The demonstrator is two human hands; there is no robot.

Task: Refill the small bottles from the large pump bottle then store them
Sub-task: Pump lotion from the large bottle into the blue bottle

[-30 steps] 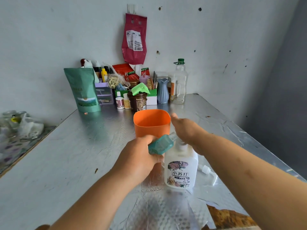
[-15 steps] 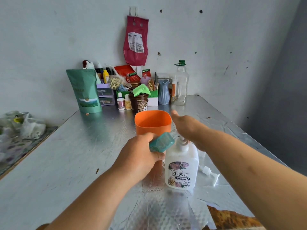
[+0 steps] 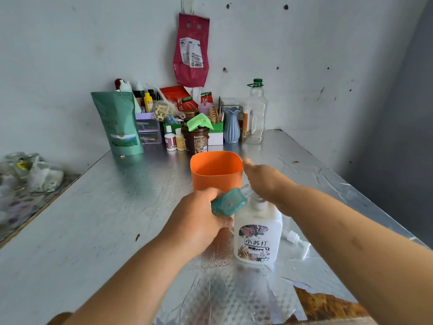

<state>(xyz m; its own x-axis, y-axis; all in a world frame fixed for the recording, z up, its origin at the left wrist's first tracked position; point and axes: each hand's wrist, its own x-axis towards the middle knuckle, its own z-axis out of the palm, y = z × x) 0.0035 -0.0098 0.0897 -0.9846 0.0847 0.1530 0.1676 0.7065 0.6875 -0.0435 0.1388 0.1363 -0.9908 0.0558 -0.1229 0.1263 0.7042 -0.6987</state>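
Left hand (image 3: 199,221) is wrapped tight around a small teal bottle (image 3: 230,201), tipping it on a slant so its clear neck points up and to the right — right at the top of the large white bottle (image 3: 257,238). Right hand (image 3: 264,181) sits palm-down over that white bottle's top, fingers stretched forward; whether it is pressing or gripping anything underneath, I cannot tell, since the hand covers the spot. The teal bottle's mouth disappears under the edge of that palm.

The white bottle stands upright on the foil-covered table (image 3: 93,219), flowered label facing the camera. Just to its right lies a white pump head (image 3: 296,240), on its side on the foil. Directly behind the left hand stands an orange cup (image 3: 216,171), open top showing.

Further back, against the wall — a cluster of clutter: a green pouch (image 3: 119,123) standing at the left, two little white bottles (image 3: 174,139), a brown tub (image 3: 195,140) topped with a green cloth, a blue ribbed vase (image 3: 231,125) and a clear plastic bottle (image 3: 255,113) with a green cap. A red packet (image 3: 191,49) hangs on the wall above.
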